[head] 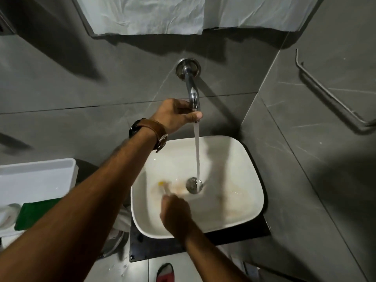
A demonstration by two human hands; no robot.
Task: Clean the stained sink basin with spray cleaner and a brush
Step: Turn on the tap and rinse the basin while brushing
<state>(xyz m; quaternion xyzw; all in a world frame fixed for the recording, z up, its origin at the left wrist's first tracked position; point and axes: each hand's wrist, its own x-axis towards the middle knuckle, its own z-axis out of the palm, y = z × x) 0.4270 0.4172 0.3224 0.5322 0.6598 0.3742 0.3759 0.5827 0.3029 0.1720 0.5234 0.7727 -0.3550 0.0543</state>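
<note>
Left hand (175,115): the fingers (198,114) are wrapped around the lower end of the curved chrome wall-mounted tap (191,86), thumb just under the spout. A brown leather strap watch (151,132) sits on the left wrist.

Right hand (176,214): the fingers are closed in a fist around the pale handle of a small brush (165,188), which is blurred. The brush head, with a yellow spot at its tip, lies on the basin floor just left of the round metal drain (194,185). Whether the bristles press on the surface cannot be determined.

White rounded-rectangular ceramic sink basin (244,159): it stands directly below the tap, on a dark counter (234,236). A stream of water (197,151) falls from the spout onto the drain. Brownish stains show on the basin floor on both sides of the drain, to the left around the brush head and to the right towards the basin wall.

Left of the basin: a white rectangular plastic tray (40,176) holds a folded green cloth (32,214) and a white crumpled item that cannot be identified.

Above the basin: grey stone-pattern wall tiles (101,78) carry the tap's round chrome flange. White creased sheets (152,15) hang above the tap. Right of the basin, a dark metal rail (329,92) is fixed to the side wall.

Below the basin: a red slipper (164,273) is partly visible on the light floor.
</note>
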